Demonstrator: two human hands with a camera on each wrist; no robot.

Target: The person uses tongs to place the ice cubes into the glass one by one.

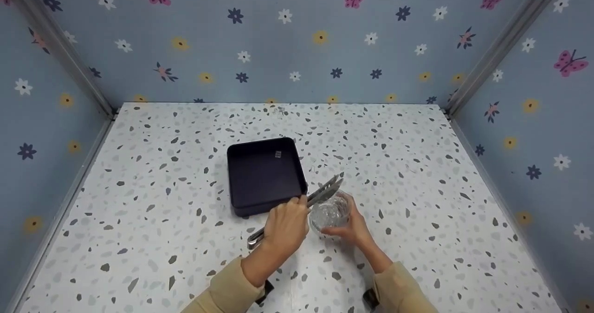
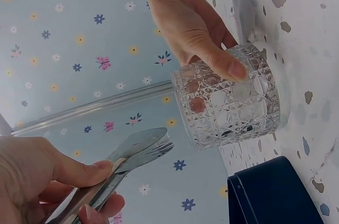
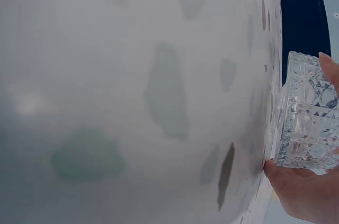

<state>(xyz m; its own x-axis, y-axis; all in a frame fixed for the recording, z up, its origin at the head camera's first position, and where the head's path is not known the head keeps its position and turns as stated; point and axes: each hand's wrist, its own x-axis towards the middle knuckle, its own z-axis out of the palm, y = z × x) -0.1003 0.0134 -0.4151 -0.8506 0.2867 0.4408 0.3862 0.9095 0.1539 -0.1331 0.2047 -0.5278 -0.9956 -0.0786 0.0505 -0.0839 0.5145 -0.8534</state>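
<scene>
Metal serving tongs [image 1: 326, 191], one tip solid and the other slotted like a fork, are gripped by my left hand [image 1: 286, 224]. Their tips point away, over the near rim of a clear cut-glass tumbler [image 2: 228, 99]. My right hand [image 1: 353, 227] holds that tumbler around its side, thumb on the near side and fingers on the far right. The tumbler stands upright on the table in the right wrist view. Between the tong tips [image 2: 153, 142] nothing is held. Just left of the hands lies a dark navy square tray [image 1: 267, 176].
The tray's right front corner is close to my left hand. A small pale label [image 1: 278, 154] shows inside it. The speckled white table [image 1: 153, 173] is bounded by blue flowered walls [image 1: 278, 39] at the back and both sides.
</scene>
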